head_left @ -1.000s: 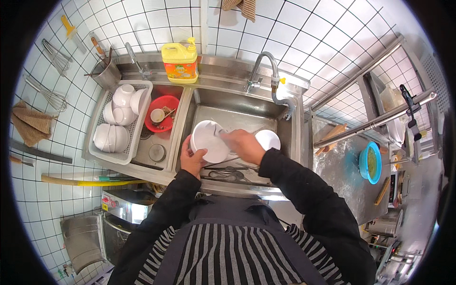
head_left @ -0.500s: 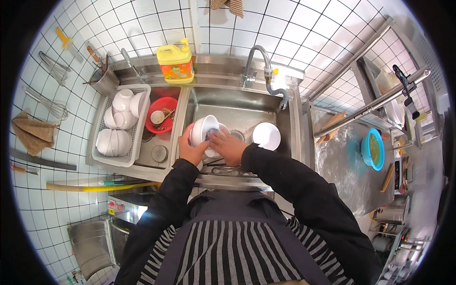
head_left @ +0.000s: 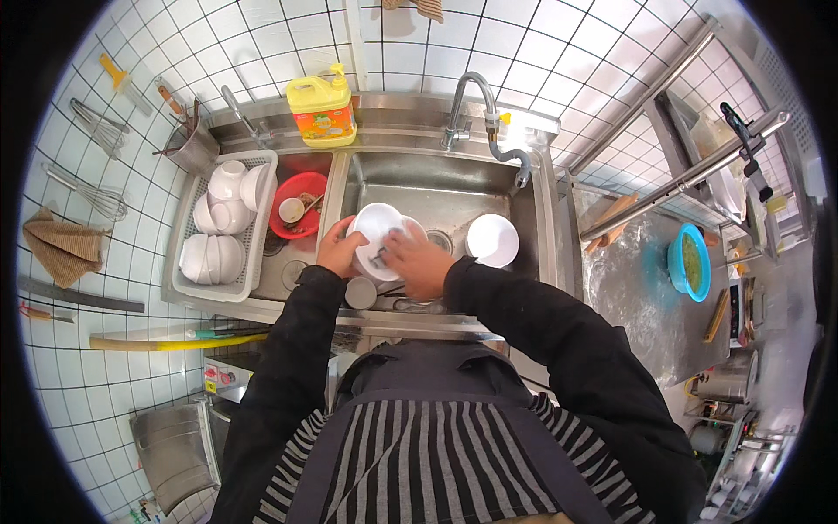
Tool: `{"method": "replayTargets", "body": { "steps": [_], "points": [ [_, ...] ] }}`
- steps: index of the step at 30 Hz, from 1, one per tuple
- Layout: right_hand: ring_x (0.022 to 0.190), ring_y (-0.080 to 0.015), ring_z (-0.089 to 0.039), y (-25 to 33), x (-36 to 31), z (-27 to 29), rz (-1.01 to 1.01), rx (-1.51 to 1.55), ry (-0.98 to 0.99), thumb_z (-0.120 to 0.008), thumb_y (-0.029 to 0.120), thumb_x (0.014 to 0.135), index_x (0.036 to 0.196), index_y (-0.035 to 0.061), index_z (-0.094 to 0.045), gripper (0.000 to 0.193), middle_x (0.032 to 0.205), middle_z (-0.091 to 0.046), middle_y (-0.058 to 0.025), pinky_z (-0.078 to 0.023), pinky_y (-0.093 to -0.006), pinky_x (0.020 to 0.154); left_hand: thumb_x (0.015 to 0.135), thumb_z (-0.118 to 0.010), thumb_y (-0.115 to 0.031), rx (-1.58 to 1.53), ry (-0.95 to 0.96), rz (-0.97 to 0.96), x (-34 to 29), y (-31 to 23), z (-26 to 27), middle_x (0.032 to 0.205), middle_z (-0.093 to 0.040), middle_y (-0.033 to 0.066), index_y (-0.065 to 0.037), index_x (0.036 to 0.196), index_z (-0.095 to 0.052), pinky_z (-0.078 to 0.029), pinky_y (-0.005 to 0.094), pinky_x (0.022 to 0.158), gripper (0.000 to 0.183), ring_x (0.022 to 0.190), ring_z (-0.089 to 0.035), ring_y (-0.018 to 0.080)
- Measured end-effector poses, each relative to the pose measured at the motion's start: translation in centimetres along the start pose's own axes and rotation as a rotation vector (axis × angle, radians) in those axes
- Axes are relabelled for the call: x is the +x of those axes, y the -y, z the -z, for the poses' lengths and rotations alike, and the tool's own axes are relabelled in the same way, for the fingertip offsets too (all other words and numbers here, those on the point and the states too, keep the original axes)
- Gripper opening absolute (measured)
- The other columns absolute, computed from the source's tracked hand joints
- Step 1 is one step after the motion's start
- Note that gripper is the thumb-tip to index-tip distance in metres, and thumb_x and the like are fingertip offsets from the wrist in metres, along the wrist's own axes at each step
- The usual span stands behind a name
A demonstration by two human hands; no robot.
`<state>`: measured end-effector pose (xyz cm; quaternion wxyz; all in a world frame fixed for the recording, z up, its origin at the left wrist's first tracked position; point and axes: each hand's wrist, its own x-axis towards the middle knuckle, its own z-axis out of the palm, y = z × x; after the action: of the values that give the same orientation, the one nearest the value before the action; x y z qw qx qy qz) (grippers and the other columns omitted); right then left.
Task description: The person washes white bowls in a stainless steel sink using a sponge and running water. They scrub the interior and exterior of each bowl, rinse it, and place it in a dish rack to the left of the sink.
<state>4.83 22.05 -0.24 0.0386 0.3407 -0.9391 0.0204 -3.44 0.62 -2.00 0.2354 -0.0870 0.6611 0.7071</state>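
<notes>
Over the near left part of the big sink basin, my left hand (head_left: 339, 249) is closed on the rim of a white bowl (head_left: 374, 224), whose inside is turned up toward me. Inside that bowl my right hand (head_left: 421, 267) presses a dark grey scouring pad (head_left: 379, 257), mostly hidden under the blurred fingers. Part of another white piece shows behind the held bowl. To the right, a second white bowl (head_left: 492, 240) rests in the basin. Below my hands are a small whitish cup (head_left: 360, 293) and some metal utensils (head_left: 412, 305), partly covered.
A white draining basket (head_left: 255, 278) on the left holds several bowls. Beside it, a red basin (head_left: 293, 189) contains a small cup. Behind stand a yellow detergent jug (head_left: 321, 113) and a curved faucet (head_left: 454, 109). A blue bowl (head_left: 674, 266) sits on the right counter.
The held bowl has been tilted so its inside now faces up. My left hand has shifted slightly left, uncovering the small cup, and the right hand has moved within the bowl.
</notes>
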Motion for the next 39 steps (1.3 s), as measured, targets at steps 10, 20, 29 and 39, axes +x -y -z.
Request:
{"method": "replayTargets", "body": {
  "steps": [10,20,29,39],
  "points": [
    [0.134,-0.0352,-0.051,0.2,-0.6,-3.0,0.123,0.0,-0.139,-0.073,0.023,0.08,0.134,0.0056,-0.057,0.059,0.136,-0.059,-0.0175,-0.03,-0.0593,0.118,0.076,-0.069,-0.017,0.109,0.041,0.149,-1.7,-3.7,0.0,0.115,-0.067,0.0113,-0.011,0.139,-0.058,-0.059,0.0447,0.077,0.064,0.097,-0.069,0.0284],
    [0.104,-0.0347,-0.069,-0.7,0.8,-2.6,0.199,0.136,-0.145,-0.066,0.03,0.091,0.119,0.008,-0.062,0.035,0.107,-0.07,-0.0146,-0.05,-0.0479,0.099,0.076,-0.066,-0.026,0.057,0.106,0.268,-0.1,-3.4,1.9,0.12,-0.062,0.011,-0.012,0.137,-0.056,-0.056,0.0547,0.082,0.063,0.106,-0.064,0.0309],
    [0.104,-0.0372,-0.068,1.6,2.5,-0.3,-0.102,0.745,-0.191,-0.063,0.014,0.093,0.121,0.0114,-0.061,0.029,0.106,-0.072,-0.0192,-0.05,-0.049,0.098,0.087,-0.055,-0.033,-0.306,-0.082,0.019,-0.8,1.5,-1.4,0.131,-0.056,0.0195,-0.014,0.148,-0.036,-0.057,0.0593,0.085,0.067,0.116,-0.061,0.0382],
    [0.099,-0.0358,-0.07,0.6,2.8,-1.0,-0.185,0.933,-0.123,-0.065,0.018,0.091,0.112,0.0109,-0.068,0.023,0.102,-0.073,-0.0175,-0.054,-0.0475,0.089,0.086,-0.056,-0.028,-0.259,-0.237,0.009,0.7,5.4,-1.3,0.127,-0.058,0.0192,-0.011,0.149,-0.034,-0.058,0.0536,0.089,0.069,0.113,-0.064,0.0389]
  ]
}}
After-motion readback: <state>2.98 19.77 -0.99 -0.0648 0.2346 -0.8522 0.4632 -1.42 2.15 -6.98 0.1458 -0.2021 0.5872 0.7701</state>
